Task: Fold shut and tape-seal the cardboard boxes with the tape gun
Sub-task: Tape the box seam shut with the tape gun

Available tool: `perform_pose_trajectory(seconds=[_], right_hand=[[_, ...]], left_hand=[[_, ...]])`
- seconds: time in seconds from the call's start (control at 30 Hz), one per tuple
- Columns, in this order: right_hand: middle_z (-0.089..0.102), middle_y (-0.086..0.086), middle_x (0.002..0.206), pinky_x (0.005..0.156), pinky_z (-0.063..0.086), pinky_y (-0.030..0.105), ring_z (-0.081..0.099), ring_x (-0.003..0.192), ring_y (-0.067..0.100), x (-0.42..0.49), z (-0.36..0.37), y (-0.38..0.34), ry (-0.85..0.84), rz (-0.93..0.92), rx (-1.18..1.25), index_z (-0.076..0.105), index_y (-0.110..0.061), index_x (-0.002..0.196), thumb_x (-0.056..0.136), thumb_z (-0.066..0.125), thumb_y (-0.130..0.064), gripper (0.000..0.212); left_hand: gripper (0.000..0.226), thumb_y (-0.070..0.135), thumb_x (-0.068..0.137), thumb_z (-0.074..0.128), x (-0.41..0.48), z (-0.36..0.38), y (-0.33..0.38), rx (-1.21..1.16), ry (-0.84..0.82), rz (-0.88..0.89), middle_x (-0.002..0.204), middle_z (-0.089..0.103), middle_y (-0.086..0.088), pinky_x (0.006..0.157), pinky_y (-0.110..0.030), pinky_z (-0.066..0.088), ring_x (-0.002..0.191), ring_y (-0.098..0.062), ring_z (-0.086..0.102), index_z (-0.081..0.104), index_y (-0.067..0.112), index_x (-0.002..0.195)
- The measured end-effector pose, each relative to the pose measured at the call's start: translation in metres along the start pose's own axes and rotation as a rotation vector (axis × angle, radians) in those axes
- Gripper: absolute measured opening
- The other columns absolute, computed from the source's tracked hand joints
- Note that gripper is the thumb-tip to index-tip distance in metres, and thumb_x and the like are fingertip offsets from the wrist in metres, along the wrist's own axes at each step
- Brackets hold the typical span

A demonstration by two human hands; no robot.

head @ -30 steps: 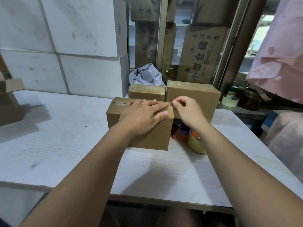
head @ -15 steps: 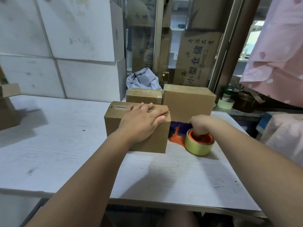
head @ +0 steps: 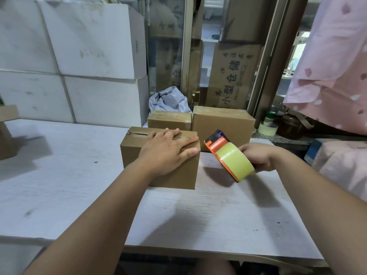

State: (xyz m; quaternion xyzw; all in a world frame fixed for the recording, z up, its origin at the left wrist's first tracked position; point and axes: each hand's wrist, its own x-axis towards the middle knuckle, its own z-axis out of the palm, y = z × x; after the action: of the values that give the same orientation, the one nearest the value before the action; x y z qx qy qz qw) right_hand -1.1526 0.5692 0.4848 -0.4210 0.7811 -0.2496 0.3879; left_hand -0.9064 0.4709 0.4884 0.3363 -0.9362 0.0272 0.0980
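A small brown cardboard box (head: 135, 151) stands on the white table (head: 59, 185), its top flaps folded down with a narrow gap along the seam. My left hand (head: 168, 149) lies flat on the box's top right part, fingers spread, pressing the flaps. To the right of the box my right hand (head: 258, 157) grips the orange tape gun (head: 228, 157), which carries a yellow-green tape roll and is lifted off the table, tilted, its head pointing toward the box's right end.
Two closed cardboard boxes, one small (head: 168, 120) and one larger (head: 224, 126), stand behind the box. White foam blocks (head: 89, 66) form a wall at back left. A tape roll (head: 267, 129) and jars sit on the right ledge. Another box (head: 7, 135) is at the left edge.
My right hand left the box top, dropped to the tape gun lying on the table, took hold of it and lifted it. My left hand stayed pressed on the box.
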Motion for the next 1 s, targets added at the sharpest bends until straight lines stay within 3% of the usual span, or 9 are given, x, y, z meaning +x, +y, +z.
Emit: perform_pose_trajectory(seconds=[0.13,0.27,0.43,0.53,0.6,0.73,0.8,0.87,1.0], right_hand=[[0.068,0.016,0.098,0.056,0.058,0.03,0.07,0.074,0.022,-0.011,0.003,-0.016,-0.065,-0.132,0.409,0.063,-0.008,0.103,0.099,0.041,-0.013,0.022],[0.069,0.012,0.099,0.059,0.055,0.031,0.067,0.084,0.023,-0.013,0.012,-0.042,0.083,-0.237,0.679,0.059,-0.011,0.116,0.093,0.048,-0.014,0.025],[0.054,0.012,0.083,0.08,0.053,0.042,0.055,0.076,0.024,-0.023,0.032,-0.092,0.278,-0.296,1.017,0.05,-0.009,0.083,0.088,0.038,0.004,0.019],[0.053,0.018,0.089,0.074,0.053,0.044,0.058,0.087,0.037,-0.024,0.044,-0.112,0.237,-0.299,1.218,0.049,-0.006,0.091,0.087,0.036,0.001,0.016],[0.054,0.019,0.09,0.076,0.052,0.047,0.057,0.092,0.042,-0.023,0.051,-0.117,0.213,-0.289,1.283,0.049,-0.007,0.097,0.09,0.04,-0.004,0.013],[0.062,0.007,0.081,0.089,0.05,0.05,0.059,0.08,0.027,-0.017,0.059,-0.113,0.295,-0.301,1.177,0.053,-0.019,0.084,0.094,0.054,-0.02,0.01],[0.064,0.005,0.08,0.093,0.049,0.052,0.061,0.077,0.024,-0.013,0.061,-0.109,0.346,-0.323,1.132,0.053,-0.021,0.085,0.095,0.054,-0.026,0.011],[0.061,0.004,0.079,0.093,0.049,0.051,0.061,0.074,0.02,-0.01,0.061,-0.106,0.375,-0.338,1.126,0.052,-0.019,0.087,0.096,0.053,-0.027,0.012],[0.057,0.0,0.077,0.08,0.052,0.044,0.058,0.07,0.015,-0.003,0.066,-0.106,0.488,-0.399,1.043,0.054,-0.021,0.103,0.096,0.051,-0.025,0.009]], left_hand=[[0.055,0.07,0.087,0.012,-0.001,-0.003,0.001,0.006,-0.016,-0.008,0.158,0.018,0.003,0.114,-0.044,0.01,0.145,-0.022,0.014,0.014,0.058,0.141],[0.053,0.068,0.089,0.012,-0.002,-0.005,0.002,-0.033,-0.027,-0.007,0.158,0.016,0.003,0.115,-0.044,0.01,0.145,-0.022,0.012,0.015,0.058,0.141],[0.051,0.064,0.092,0.019,0.004,-0.01,0.02,-0.095,-0.082,-0.002,0.158,0.016,-0.004,0.116,-0.044,0.012,0.145,-0.027,0.012,0.023,0.053,0.142],[0.044,0.051,0.099,0.023,0.019,-0.004,0.036,-0.155,-0.023,0.026,0.152,0.032,-0.009,0.113,-0.043,0.02,0.14,-0.03,0.026,0.043,0.04,0.136],[0.037,0.036,0.101,0.03,0.027,-0.001,0.039,-0.183,0.035,0.032,0.142,0.046,-0.009,0.108,-0.037,0.029,0.131,-0.029,0.04,0.052,0.025,0.128],[0.03,0.013,0.095,0.04,0.029,-0.004,0.034,-0.345,0.118,-0.164,0.122,0.06,-0.012,0.089,-0.037,0.044,0.112,-0.033,0.053,0.055,0.014,0.121],[0.034,0.004,0.091,0.039,0.029,-0.009,0.029,-0.511,0.156,-0.251,0.124,0.058,-0.012,0.092,-0.039,0.044,0.113,-0.031,0.053,0.05,0.011,0.122],[0.047,0.001,0.091,0.039,0.033,-0.013,0.02,-0.913,0.218,-0.4,0.129,0.054,-0.009,0.099,-0.041,0.044,0.114,-0.026,0.054,0.04,0.016,0.135],[0.044,0.034,0.101,0.036,0.035,-0.032,0.009,-1.738,0.305,-0.65,0.138,0.046,-0.004,0.1,-0.037,0.043,0.115,-0.024,0.055,0.035,0.019,0.142]])
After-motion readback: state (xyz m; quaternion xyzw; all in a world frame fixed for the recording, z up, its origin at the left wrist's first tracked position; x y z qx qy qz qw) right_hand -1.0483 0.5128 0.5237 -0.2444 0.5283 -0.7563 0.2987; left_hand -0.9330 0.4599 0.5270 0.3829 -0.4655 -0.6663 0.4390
